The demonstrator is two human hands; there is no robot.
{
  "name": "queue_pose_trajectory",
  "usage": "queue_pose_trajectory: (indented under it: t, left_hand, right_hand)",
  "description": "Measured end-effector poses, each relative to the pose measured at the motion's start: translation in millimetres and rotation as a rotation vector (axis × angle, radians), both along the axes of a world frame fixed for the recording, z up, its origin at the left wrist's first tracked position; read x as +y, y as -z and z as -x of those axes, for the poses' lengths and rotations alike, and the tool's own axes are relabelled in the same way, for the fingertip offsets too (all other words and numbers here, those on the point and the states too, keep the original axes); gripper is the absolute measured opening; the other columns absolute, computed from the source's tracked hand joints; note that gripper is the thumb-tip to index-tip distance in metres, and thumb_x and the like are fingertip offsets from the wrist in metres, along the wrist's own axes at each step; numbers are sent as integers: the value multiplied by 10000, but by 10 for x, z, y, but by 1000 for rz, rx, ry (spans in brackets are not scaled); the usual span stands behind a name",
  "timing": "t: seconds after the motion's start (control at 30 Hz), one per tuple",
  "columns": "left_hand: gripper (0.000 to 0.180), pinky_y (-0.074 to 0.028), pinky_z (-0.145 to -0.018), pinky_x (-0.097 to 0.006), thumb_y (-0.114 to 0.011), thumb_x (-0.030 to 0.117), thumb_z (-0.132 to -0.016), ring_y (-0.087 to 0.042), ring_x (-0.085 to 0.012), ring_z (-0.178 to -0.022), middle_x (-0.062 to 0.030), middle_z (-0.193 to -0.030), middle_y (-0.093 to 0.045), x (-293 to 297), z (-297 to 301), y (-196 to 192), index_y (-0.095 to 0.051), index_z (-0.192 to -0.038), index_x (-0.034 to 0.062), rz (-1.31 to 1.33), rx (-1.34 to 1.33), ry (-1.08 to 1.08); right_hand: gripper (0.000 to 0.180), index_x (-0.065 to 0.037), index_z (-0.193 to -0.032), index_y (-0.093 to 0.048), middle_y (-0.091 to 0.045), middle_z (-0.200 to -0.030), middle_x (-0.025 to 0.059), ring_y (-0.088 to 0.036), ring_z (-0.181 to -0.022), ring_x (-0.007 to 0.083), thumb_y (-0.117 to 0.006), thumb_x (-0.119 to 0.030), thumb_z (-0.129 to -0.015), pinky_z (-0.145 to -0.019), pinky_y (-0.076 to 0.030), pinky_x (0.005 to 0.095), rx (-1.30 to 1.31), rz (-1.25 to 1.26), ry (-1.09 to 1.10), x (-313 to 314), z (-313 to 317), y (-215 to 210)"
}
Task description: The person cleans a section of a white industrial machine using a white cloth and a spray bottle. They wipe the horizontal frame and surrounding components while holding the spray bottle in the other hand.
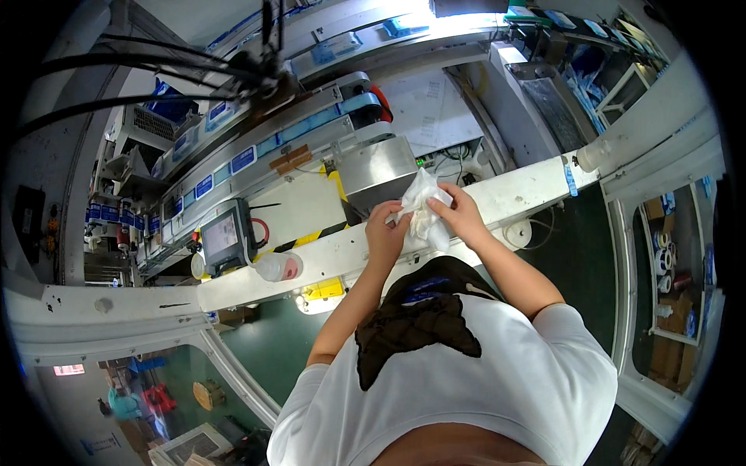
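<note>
A crumpled white cloth or wipe (423,198) is bunched up between my two hands, in front of my chest and over the white beam (334,255). My left hand (384,231) pinches its left side between thumb and fingers. On the right side, my right hand (464,216) is closed on it, with the thumb pressing into the folds. The middle of the cloth looks slightly yellowish. Its lower end hangs down near my shirt.
Left along the beam are a clear bottle (278,268) with a pinkish label and a grey touchscreen panel (222,238). Beyond my hands stands a metal box (378,172). Conveyors farther back carry blue-and-white packs (242,160). Black cables (148,70) hang at upper left.
</note>
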State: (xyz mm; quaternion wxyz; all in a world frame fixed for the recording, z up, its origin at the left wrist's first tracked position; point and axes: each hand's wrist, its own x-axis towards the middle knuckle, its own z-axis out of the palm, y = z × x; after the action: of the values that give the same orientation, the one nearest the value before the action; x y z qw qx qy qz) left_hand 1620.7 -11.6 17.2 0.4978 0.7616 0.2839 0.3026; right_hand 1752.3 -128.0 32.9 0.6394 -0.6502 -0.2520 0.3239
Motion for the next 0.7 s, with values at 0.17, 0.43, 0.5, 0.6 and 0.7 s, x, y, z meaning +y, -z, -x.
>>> queue_pose_trajectory:
  t: [0.17,0.43,0.5,0.6,0.7]
  left_hand:
    - [185,-486,-697,-245,-706,102,-786,-601,-126,-842,-79,-954,-648,42,4,359,-623,-911,-6,312,-27,-33]
    - [237,-496,-731,-241,-708,95,-783,-594,-114,-880,-86,-983,-635,1,37,335,-600,-975,6,256,49,134]
    - [280,-504,-760,-244,-712,79,-774,-589,-120,-916,-85,-1022,-616,-15,39,285,-578,-1009,9,331,29,194]
    - [329,-507,-801,-252,-714,54,-765,-583,-132,-959,-84,-1068,-592,13,65,334,-546,-1045,10,427,-28,279]
    - [313,-507,-820,-262,-699,31,-770,-581,-139,-978,-87,-1071,-592,75,94,433,-535,-1036,6,497,-76,305]
  right_hand:
    - [591,-27,-1269,-416,-509,-1182,153,-557,-1028,251,-685,-36,-743,-846,-464,333,-487,-44,-16,-165,214,-86]
    - [583,-130,-1232,-522,-461,-1277,133,-439,-1180,334,-662,-31,-675,-955,-381,424,-1231,149,-113,-234,107,-102]
    - [523,-146,-1158,-577,-462,-1276,117,-427,-1178,314,-671,-60,-651,-943,-367,426,-1320,155,-98,-212,66,-54]
    - [397,-143,-1018,-638,-461,-1277,103,-422,-1164,301,-677,-88,-627,-935,-348,434,-1403,124,-107,-154,43,-22]
    - [287,-124,-894,-653,-459,-1279,103,-418,-1159,314,-683,-94,-610,-939,-335,447,-1370,126,-123,-109,27,61]
